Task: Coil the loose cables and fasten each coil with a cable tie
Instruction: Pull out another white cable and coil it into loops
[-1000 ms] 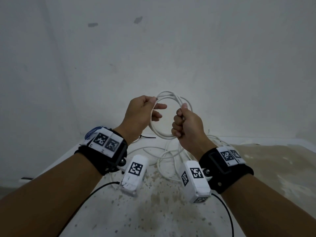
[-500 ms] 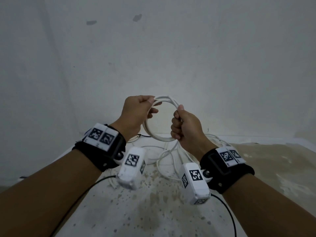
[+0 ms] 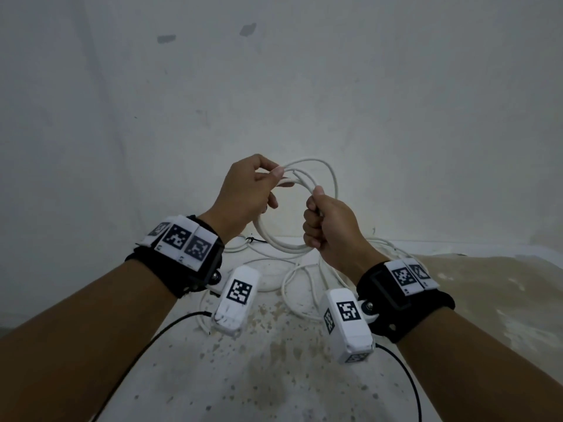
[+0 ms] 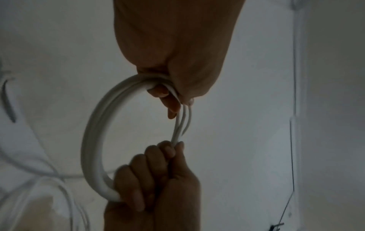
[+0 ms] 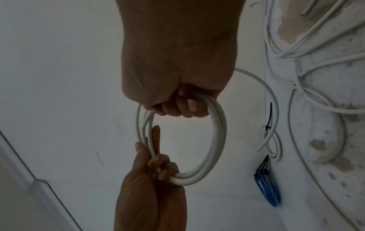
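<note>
Both hands are gripping the white cable coil (image 3: 275, 236) up in midair, left hand (image 3: 246, 193) pinching its top w/ thumb, right hand (image 3: 330, 229) fisting around the side, rest trailing onto the floor (image 3: 274, 376).

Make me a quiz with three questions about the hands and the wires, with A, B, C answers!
1. Where is the white coil?
A. held up between both hands
B. flat on the floor
C. hung on the wall

2. What colour is the small tied coil on the floor?
A. red
B. blue
C. yellow

3. What is the right hand doing?
A. lying open
B. pointing
C. gripping the white coil

Answers: 1 A, the left hand and right hand both hold it above the floor. 2 B, the right wrist view shows it blue. 3 C, its fingers curl round the strands.
</note>
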Action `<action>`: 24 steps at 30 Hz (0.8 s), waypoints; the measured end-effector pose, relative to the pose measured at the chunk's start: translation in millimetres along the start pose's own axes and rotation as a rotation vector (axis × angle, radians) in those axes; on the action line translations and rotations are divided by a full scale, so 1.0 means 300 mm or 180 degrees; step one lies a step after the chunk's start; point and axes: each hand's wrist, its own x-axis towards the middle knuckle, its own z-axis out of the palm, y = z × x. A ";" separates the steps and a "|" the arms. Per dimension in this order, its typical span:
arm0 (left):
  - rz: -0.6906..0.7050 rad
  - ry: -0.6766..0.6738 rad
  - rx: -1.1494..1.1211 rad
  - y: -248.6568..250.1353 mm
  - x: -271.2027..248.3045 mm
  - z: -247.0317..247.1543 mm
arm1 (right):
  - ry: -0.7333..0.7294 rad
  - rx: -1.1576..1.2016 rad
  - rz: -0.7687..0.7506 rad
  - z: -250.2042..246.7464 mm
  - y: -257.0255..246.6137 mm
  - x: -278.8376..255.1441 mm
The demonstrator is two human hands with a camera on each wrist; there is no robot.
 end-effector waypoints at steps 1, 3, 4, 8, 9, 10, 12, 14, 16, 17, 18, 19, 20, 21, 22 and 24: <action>0.0148 -0.0084 0.0255 0.001 0.000 -0.004 | -0.0027 0.0009 0.0005 -0.002 -0.003 -0.002; 0.0305 -0.0191 0.0668 0.003 0.005 -0.013 | -0.0095 0.0044 0.0012 -0.009 -0.010 -0.006; 0.0336 -0.0264 0.0772 0.006 0.007 -0.014 | -0.0121 0.0062 0.0011 -0.014 -0.013 -0.008; 0.0563 -0.0512 0.1034 0.019 0.002 -0.013 | -0.0130 0.0033 -0.0062 -0.023 -0.020 -0.016; 0.0639 -0.0470 0.1102 0.018 0.002 -0.015 | -0.0100 0.0013 -0.0142 -0.021 -0.019 -0.016; 0.0729 -0.0400 0.1171 0.017 0.002 -0.015 | -0.0051 -0.0029 -0.0251 -0.019 -0.019 -0.014; 0.0886 -0.0236 0.1296 0.011 0.004 -0.010 | 0.0096 -0.0222 -0.0526 -0.013 -0.018 -0.007; 0.0936 -0.0055 0.1342 0.000 0.004 0.003 | 0.0244 -0.0470 -0.0770 -0.007 -0.016 -0.002; 0.0955 0.0116 0.1352 -0.010 0.005 0.017 | 0.0390 -0.0576 -0.0813 0.000 -0.011 0.002; 0.0968 0.0187 0.1382 -0.015 0.005 0.025 | 0.0452 -0.0559 -0.0761 0.003 -0.008 0.003; 0.0984 0.0254 0.1431 -0.019 0.003 0.032 | 0.0501 -0.0507 -0.0671 0.007 -0.005 0.001; 0.1003 0.0321 0.1480 -0.023 0.002 0.038 | 0.0535 -0.0430 -0.0559 0.010 -0.002 0.000; 0.1017 0.0384 0.1522 -0.027 0.002 0.043 | 0.0552 -0.0345 -0.0443 0.014 -0.001 -0.001; 0.1016 0.0428 0.1555 -0.033 0.001 0.047 | 0.0552 -0.0268 -0.0342 0.014 0.000 -0.003; 0.1003 0.0449 0.1576 -0.037 0.001 0.049 | 0.0532 -0.0200 -0.0259 0.013 -0.002 -0.004; 0.0961 0.0424 0.1546 -0.048 0.003 0.051 | 0.0452 -0.0078 -0.0107 0.003 -0.009 -0.005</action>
